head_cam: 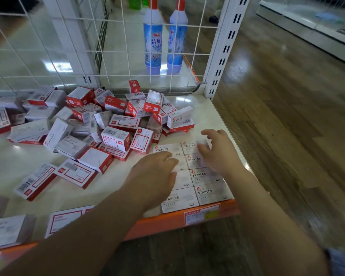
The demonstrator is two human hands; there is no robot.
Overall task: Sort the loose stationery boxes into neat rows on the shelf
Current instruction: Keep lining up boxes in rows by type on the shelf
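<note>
Glossy white shelf (207,108); flat cardboard staple boxes (206,176) in rows.

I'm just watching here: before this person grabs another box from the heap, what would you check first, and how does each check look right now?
1. Both hands free: ok. The left hand and right hand rest open on the white STAPLES boxes laid flat in two rows, gripping nothing.
2. Rows straight: ok. The boxes lie edge to edge along the orange front lip of the shelf.
3. Room to extend the rows: ok. Bare shelf shows behind them.
4. A matching box within reach: ok. A white STAPLES box sits on top of the jumbled heap of red-and-white boxes.
5. Boxes under the left hand aligned: cannot tell, they are hidden.
</note>
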